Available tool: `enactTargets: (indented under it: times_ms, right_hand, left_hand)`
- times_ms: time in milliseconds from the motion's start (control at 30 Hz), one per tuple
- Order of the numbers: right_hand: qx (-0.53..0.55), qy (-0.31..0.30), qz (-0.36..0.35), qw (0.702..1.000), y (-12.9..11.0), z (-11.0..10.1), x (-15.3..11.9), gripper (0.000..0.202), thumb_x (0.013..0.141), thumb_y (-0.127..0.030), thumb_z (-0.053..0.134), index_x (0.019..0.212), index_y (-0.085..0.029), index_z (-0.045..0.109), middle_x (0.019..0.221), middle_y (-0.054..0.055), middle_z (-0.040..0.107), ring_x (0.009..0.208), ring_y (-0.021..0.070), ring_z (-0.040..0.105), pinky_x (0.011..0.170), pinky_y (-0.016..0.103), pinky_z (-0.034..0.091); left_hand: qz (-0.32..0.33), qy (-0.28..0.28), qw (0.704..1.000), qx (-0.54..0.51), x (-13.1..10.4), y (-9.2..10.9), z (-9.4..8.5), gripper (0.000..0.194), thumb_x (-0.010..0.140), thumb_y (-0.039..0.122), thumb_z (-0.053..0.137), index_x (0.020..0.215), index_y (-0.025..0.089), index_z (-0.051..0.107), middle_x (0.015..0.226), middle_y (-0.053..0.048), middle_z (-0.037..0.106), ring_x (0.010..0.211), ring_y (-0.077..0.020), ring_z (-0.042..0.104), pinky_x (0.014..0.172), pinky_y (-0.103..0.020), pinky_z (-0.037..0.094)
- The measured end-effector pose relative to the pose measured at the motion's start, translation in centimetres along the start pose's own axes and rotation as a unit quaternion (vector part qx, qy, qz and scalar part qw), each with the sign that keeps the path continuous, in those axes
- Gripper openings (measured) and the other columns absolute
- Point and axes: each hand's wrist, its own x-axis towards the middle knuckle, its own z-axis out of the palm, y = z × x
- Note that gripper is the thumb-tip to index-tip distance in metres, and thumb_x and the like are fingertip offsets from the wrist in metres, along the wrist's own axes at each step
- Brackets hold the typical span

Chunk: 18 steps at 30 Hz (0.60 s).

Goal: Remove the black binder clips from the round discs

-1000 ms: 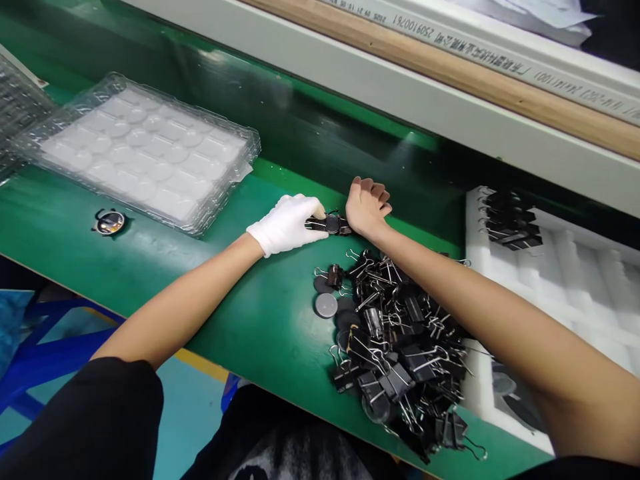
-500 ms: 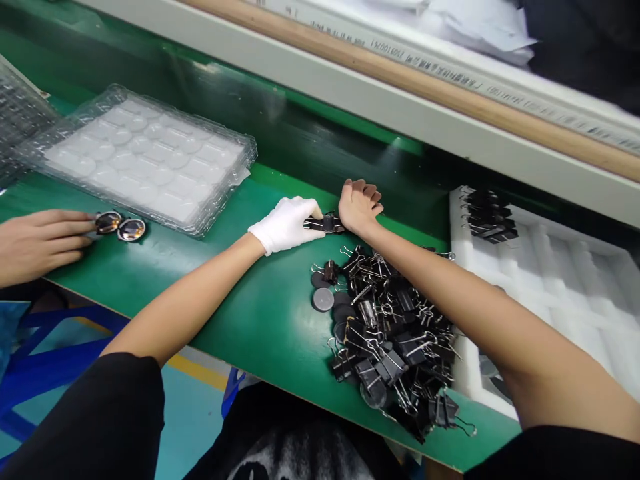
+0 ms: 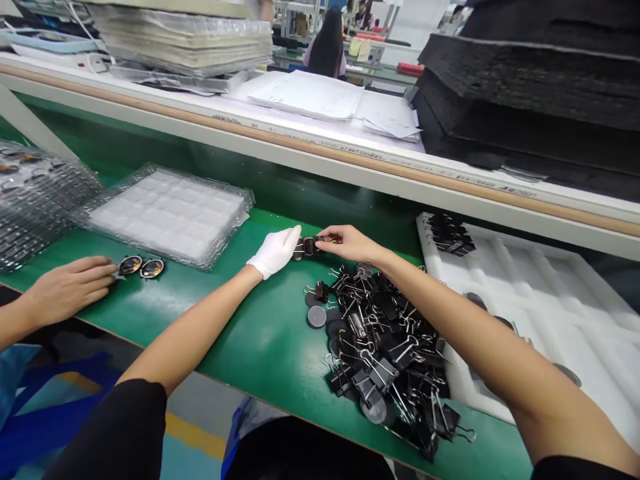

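together, gloved left hand (image 3: 275, 252) and right hand (image 3: 349, 243) grip black clips (image 3: 310, 247)

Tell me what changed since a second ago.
The right hand, open before, now grips the clipped piece. A co-worker's hand has come in at left, where two discs lie instead of one. The view tipped up. The left hand still holds the other end; the clip pile looks unchanged.
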Motion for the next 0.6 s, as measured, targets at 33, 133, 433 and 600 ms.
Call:
enactTargets:
  times_ms: [33,133,433,600]
  right_hand:
    - [0.004,-0.013,0.002,1.000,0.0,0.1,-0.1,0.031,0.085,-0.042,0.072,0.103,-0.017,0.073,0.086,0.003,0.069,0.077,0.0165,0.062,0.076,0.031,0.051]
    - [-0.010,-0.016,-0.008,1.000,0.0,0.7,-0.4,0.026,0.082,-0.034,0.076,0.100,-0.016,0.074,0.074,-0.002,0.063,0.067,0.0129,0.055,0.066,0.027,0.044]
    - [-0.067,0.122,0.006,0.990,2.5,-6.3,-5.6,0.022,0.082,-0.019,0.077,0.104,-0.017,0.078,0.085,0.003,0.074,0.080,0.0176,0.067,0.081,0.032,0.052]
    - [-0.141,0.257,0.061,0.954,8.7,-17.2,-13.0,0.032,0.084,-0.019,0.074,0.115,-0.021,0.078,0.120,0.008,0.077,0.108,0.0267,0.072,0.106,0.044,0.053]
  left_hand:
    - [0.001,0.000,1.000,0.004,-0.1,0.1,0.2,0.054,0.109,0.045,0.026,0.075,0.023,0.062,0.070,-0.003,0.073,0.076,-0.0187,0.069,0.082,-0.033,0.052]
    - [0.004,0.014,1.000,0.026,-0.3,0.1,0.7,0.051,0.107,0.045,0.028,0.080,0.022,0.065,0.073,-0.005,0.073,0.079,-0.0202,0.070,0.085,-0.034,0.052]
    - [0.042,-0.038,0.995,-0.087,-0.6,-1.3,1.0,0.064,0.106,0.061,0.019,0.138,0.018,0.053,0.122,-0.014,0.074,0.093,-0.0199,0.073,0.086,-0.035,0.055]
    - [0.024,-0.040,0.995,-0.088,0.5,-0.8,1.4,0.064,0.104,0.067,0.027,0.131,0.018,0.059,0.112,-0.012,0.075,0.093,-0.0235,0.070,0.089,-0.039,0.052]
